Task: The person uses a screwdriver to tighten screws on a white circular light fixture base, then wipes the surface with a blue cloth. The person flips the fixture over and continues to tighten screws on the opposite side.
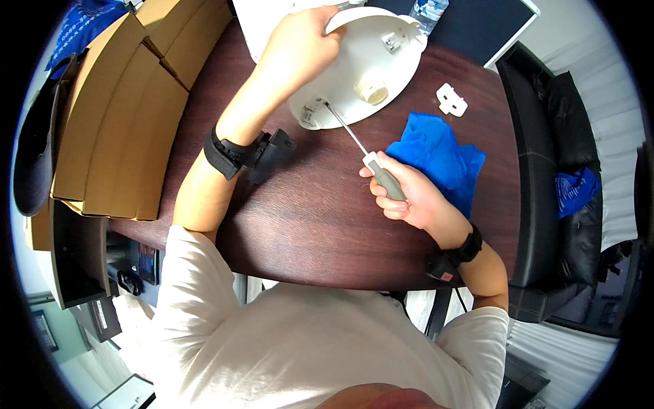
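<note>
My left hand (303,48) is closed on the upper left edge of a white, rounded plastic shell (340,82), holding it tilted over the table. A short round beige stub (372,90) stands out of its hollow inner face. Small fittings sit near two of its ends. In my right hand (409,191) is a screwdriver (386,180) with a grey and white handle, fingers wrapped round it. Its long metal shaft slants up to the left, and the tip meets the fitting (313,112) at the shell's lower left end. Whether it sits in a screw is too small to tell.
A blue cloth (436,153) lies crumpled beside my right hand on the dark wooden table (306,232). Beyond it rests a small white plastic bracket (451,100). Cardboard boxes (129,116) line the left edge. A water bottle (429,13) stands behind the shell; a black sofa (545,177) is at right.
</note>
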Demonstrator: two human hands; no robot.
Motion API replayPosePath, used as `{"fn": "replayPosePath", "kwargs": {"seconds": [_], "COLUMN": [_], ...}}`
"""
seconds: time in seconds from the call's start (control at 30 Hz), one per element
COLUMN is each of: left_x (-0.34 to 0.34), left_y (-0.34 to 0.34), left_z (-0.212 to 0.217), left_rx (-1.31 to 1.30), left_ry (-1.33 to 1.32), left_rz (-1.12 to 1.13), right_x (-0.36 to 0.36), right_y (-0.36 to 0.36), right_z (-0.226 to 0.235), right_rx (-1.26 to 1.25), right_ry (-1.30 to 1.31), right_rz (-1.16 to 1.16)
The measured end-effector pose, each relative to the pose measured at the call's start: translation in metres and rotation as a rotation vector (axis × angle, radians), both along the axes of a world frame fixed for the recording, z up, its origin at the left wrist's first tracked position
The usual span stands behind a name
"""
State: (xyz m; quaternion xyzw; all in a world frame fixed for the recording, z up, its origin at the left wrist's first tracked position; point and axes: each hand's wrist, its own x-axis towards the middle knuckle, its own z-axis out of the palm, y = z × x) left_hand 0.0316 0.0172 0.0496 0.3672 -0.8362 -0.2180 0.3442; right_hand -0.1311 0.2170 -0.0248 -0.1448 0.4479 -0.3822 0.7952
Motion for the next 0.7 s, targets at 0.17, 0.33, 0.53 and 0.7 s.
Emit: {"fn": "replayPosePath", "kwargs": {"seconds": [0.17,0.33,0.53,0.7], "left_x": [-0.001,0.004,0.005,0.004], "left_y": [-0.003,-0.006,-0.016,-0.009], "left_z": [-0.006,0.003,-0.004,0.002], "left_rx": [-0.237,0.033,-0.040,0.000], "left_ry": [0.023,-0.025,0.013,0.011], "left_rz": [-0.014,-0.007,-0.034,-0.030], "right_x": [-0.005,-0.003,-0.002,0.000], "right_y": [0.003,0.002,-0.003,-0.005], "right_z": [0.007,0.012,0.011,0.015], "right_rx": [-0.284,-0.775,-0.847,-0.836], "right_ry": [0.619,1.459,1.613,1.634], "right_rz": [0.034,0.056,0.063,0.091]}}
